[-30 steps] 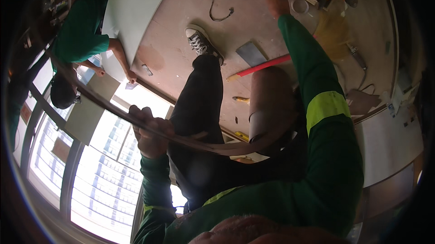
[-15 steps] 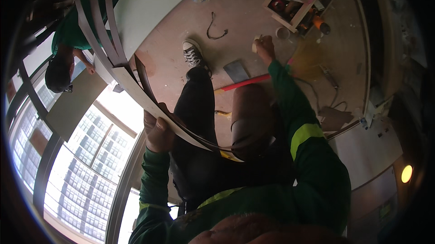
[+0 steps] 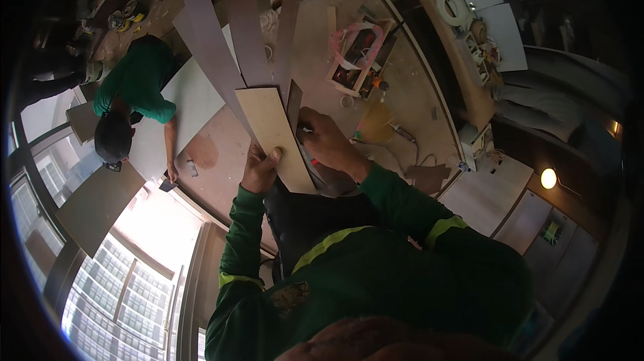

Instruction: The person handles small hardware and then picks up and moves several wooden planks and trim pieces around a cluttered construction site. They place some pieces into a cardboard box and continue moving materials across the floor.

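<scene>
A pale wooden strip (image 3: 276, 129) stands in front of me, tilted, with long brown strips (image 3: 209, 52) fanning out beyond its far end. My left hand (image 3: 260, 170) grips the pale strip by its left edge, thumb on its face. Closed fingers of my right hand (image 3: 329, 141) are at the right edge, beside a narrow dark strip (image 3: 294, 102); what they hold, if anything, is hidden. The near ends of the strips reach my lap.
On the left a co-worker in a green shirt (image 3: 137, 82) bends over a large pale sheet (image 3: 157, 146). An open wooden toolbox (image 3: 362, 82) lies ahead on the brown board, with a cable (image 3: 416, 153) nearer. A cluttered bench (image 3: 463, 59) stands at far right.
My right hand has come back from the floor at the right to the strip's edge. The pale strip has swung more upright and the view has tilted up.
</scene>
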